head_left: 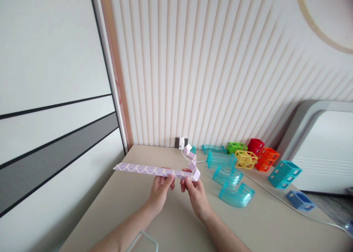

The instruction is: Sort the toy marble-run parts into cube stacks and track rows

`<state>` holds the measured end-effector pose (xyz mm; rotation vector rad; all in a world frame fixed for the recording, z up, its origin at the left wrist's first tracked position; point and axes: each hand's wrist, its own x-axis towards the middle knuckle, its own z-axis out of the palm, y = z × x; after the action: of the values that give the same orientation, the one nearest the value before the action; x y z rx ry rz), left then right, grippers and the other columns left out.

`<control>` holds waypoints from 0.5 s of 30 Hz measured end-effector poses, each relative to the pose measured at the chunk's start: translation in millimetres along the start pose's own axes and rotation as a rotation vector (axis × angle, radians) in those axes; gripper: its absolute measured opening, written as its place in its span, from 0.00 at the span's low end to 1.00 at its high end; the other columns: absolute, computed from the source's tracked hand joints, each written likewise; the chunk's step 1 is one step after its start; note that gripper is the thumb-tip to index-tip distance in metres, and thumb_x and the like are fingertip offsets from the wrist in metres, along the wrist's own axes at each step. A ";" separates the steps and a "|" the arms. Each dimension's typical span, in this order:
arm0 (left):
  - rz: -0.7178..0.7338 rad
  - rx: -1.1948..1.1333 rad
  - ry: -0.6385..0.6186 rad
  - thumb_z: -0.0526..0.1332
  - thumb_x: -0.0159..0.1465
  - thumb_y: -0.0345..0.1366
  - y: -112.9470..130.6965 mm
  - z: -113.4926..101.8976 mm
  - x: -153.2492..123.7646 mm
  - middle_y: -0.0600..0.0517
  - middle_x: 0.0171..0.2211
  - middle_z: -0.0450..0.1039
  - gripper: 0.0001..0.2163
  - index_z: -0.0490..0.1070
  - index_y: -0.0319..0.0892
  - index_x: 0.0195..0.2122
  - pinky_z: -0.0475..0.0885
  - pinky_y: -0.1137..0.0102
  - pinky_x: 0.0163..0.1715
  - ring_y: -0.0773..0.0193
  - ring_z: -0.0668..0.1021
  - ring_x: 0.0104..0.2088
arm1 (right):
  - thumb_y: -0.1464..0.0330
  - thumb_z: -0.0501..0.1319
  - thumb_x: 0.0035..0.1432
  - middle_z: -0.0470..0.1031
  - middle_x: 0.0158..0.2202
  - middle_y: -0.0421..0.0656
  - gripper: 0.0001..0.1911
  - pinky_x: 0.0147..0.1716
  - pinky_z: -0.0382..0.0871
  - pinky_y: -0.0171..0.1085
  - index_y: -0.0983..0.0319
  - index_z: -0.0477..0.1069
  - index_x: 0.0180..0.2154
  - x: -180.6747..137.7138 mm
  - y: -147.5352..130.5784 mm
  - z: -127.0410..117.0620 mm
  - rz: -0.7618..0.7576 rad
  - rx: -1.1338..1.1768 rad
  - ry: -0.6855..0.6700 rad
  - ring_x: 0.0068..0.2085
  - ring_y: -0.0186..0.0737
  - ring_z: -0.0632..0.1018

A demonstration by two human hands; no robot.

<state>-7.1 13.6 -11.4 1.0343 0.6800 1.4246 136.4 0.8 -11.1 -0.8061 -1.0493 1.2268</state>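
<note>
A lilac and white snake puzzle point(146, 169) is held above the table in both hands. Most of it runs straight out to the left, ending in a pointed tip. At the right end it bends upward in a zigzag of twisted segments. My left hand point(161, 189) pinches the straight part near its middle right, thumb in front. My right hand point(194, 193) grips it close to the bend, thumb on the near face. Some fingers of both hands are hidden behind the puzzle.
On the table point(110, 208), to the right, lie clear teal track pieces point(237, 195) and hollow blocks in green, yellow, red, orange point(266, 159), teal point(285, 174) and blue point(300, 200). A white cable point(275, 197) runs among them from a plugged-in charger point(181, 143) at the ribbed wall.
</note>
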 end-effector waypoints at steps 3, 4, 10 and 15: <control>-0.007 -0.022 0.035 0.69 0.60 0.46 0.6 -0.9 0.7 0.57 0.24 0.67 0.14 0.71 0.42 0.38 0.64 0.71 0.27 0.66 0.70 0.26 | 0.47 0.62 0.59 0.67 0.23 0.37 0.25 0.25 0.59 0.34 0.63 0.73 0.42 4.5 -2.5 -4.7 0.008 -0.014 0.055 0.24 0.33 0.66; -0.016 -0.020 0.023 0.69 0.60 0.46 1.2 -0.8 0.3 0.57 0.24 0.68 0.14 0.70 0.43 0.39 0.65 0.71 0.28 0.66 0.70 0.27 | 0.47 0.61 0.60 0.66 0.22 0.37 0.25 0.25 0.58 0.34 0.64 0.74 0.38 5.8 -4.1 -6.0 0.011 -0.034 0.066 0.24 0.33 0.65; -0.056 -0.051 -0.052 0.71 0.58 0.39 1.7 2.1 -2.4 0.50 0.40 0.76 0.20 0.66 0.45 0.47 0.69 0.69 0.32 0.65 0.75 0.31 | 0.47 0.63 0.58 0.69 0.23 0.39 0.25 0.25 0.59 0.34 0.64 0.75 0.36 6.5 -10.5 -4.2 0.048 -0.127 -0.019 0.23 0.33 0.66; -0.057 0.024 -0.031 0.71 0.58 0.40 -0.5 -0.4 0.5 0.49 0.40 0.79 0.15 0.68 0.43 0.40 0.70 0.69 0.34 0.65 0.76 0.32 | 0.45 0.63 0.56 0.71 0.24 0.41 0.27 0.24 0.61 0.34 0.63 0.74 0.29 6.6 -8.7 -1.0 0.040 -0.300 -0.052 0.24 0.34 0.68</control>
<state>-7.1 14.3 -11.9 1.0458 0.7001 1.3515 140.3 5.7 -2.1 -1.0337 -1.2838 1.1435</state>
